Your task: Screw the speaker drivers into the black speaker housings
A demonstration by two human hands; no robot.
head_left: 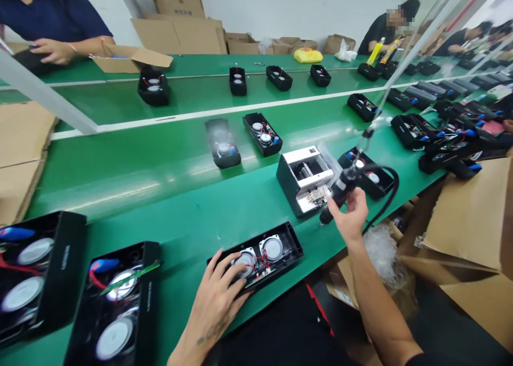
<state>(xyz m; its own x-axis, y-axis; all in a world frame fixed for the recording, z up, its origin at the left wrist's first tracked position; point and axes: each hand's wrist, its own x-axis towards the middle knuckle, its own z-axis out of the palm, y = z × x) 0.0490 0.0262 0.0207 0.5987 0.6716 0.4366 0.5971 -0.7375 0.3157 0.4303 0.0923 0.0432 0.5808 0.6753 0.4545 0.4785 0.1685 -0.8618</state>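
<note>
Black plastic speaker housing (287, 258) lies open on the green bench (188, 211), its 2 cones (273, 248) facing up. I see the left hand (216, 297) grasping its left end, the right hand (352, 214) holding the hanging driver (343, 186); steady pressure, fingertips off cones, seems best.

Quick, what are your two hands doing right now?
Left hand: open, resting on the black speaker housing.
Right hand: closed around the hanging black electric screwdriver.
</note>
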